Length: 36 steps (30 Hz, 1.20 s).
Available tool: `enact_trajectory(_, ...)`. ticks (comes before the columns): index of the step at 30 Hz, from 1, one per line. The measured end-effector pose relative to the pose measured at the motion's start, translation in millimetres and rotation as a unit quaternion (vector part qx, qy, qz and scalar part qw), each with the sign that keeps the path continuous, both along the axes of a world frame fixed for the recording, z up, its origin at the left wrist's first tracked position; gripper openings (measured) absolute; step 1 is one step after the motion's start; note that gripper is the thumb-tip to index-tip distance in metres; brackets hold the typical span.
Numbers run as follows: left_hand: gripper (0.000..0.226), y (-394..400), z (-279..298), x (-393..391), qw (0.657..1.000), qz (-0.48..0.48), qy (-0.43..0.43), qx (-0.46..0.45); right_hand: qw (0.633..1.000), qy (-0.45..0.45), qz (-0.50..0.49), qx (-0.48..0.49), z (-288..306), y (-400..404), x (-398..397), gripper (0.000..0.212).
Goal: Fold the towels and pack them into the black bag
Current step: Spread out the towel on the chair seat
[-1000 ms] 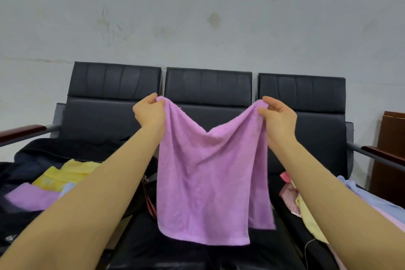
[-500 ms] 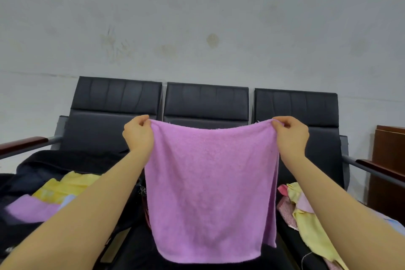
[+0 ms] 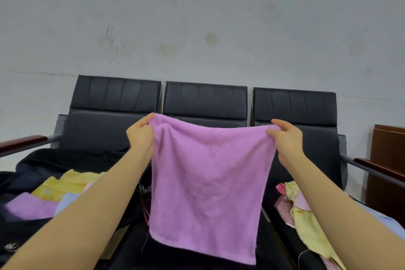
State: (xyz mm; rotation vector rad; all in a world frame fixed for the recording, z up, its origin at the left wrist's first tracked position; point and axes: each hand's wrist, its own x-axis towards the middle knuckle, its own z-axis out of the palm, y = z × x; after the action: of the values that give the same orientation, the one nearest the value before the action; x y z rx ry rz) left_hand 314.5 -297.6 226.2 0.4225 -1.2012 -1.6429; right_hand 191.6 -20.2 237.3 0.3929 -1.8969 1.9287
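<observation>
A purple towel (image 3: 208, 182) hangs spread out in the air in front of the middle seat. My left hand (image 3: 140, 138) pinches its top left corner and my right hand (image 3: 287, 140) pinches its top right corner. The top edge sags slightly between them. The black bag (image 3: 54, 160) lies open on the left seat with folded yellow, purple and light blue towels (image 3: 59, 188) inside it. A heap of loose towels (image 3: 300, 210), yellow, pink and light blue, lies on the right seat.
A three-seat black bench (image 3: 203, 103) stands against a grey wall, with wooden armrests (image 3: 22, 141) at both ends. A brown wooden cabinet (image 3: 388, 160) stands at the far right.
The towel went from sagging deeply between close hands to being stretched wide and flat. Both hands moved apart, and the view tilted slightly.
</observation>
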Motion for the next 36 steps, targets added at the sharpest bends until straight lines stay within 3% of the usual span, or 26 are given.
enact_trajectory(2, 0.042, 0, 0, -1, 1.000, -0.003, 0.004, -0.009, 0.997, 0.011, -0.008, 0.071, -2, 1, -2, 0.046)
enact_trajectory(5, 0.024, -6, -3, -3, 1.000, -0.001, -0.009, -0.003, 0.993, 0.021, -0.042, 0.111, -8, 3, -5, 0.028)
enact_trajectory(8, 0.030, -14, -14, -7, 0.995, 0.047, -0.074, -0.043, 0.992, 0.025, -0.058, 0.108, -15, 4, -6, 0.015)
enact_trajectory(14, 0.026, -13, -28, -6, 0.976, 0.091, -0.141, -0.138, 0.998, 0.005, -0.054, 0.043, -22, 5, -12, 0.017)
enact_trajectory(19, 0.023, -14, -23, -13, 0.990, 0.070, -0.094, -0.075, 0.999, 0.003, -0.036, -0.031, -14, 7, -12, 0.024)
enact_trajectory(22, 0.023, -11, -12, -15, 0.999, 0.033, -0.023, -0.006, 0.999, 0.024, -0.039, -0.014, -7, 8, -10, 0.032)
enact_trajectory(24, 0.024, -10, -2, -17, 0.999, 0.029, -0.009, -0.017, 0.997, 0.050, -0.061, 0.010, -1, 8, -7, 0.035)
enact_trajectory(26, 0.022, -13, 7, -21, 0.993, 0.057, -0.035, -0.095, 0.993, 0.073, -0.088, 0.034, 5, 9, -4, 0.038)
enact_trajectory(30, 0.041, -17, 21, -18, 0.948, 0.114, -0.145, -0.258, 0.984, 0.106, -0.119, 0.085, 15, 16, 4, 0.030)
enact_trajectory(36, 0.023, -16, 14, -4, 0.826, 0.180, -0.297, -0.444, 0.979, 0.106, -0.145, 0.100, 8, 23, 10, 0.012)
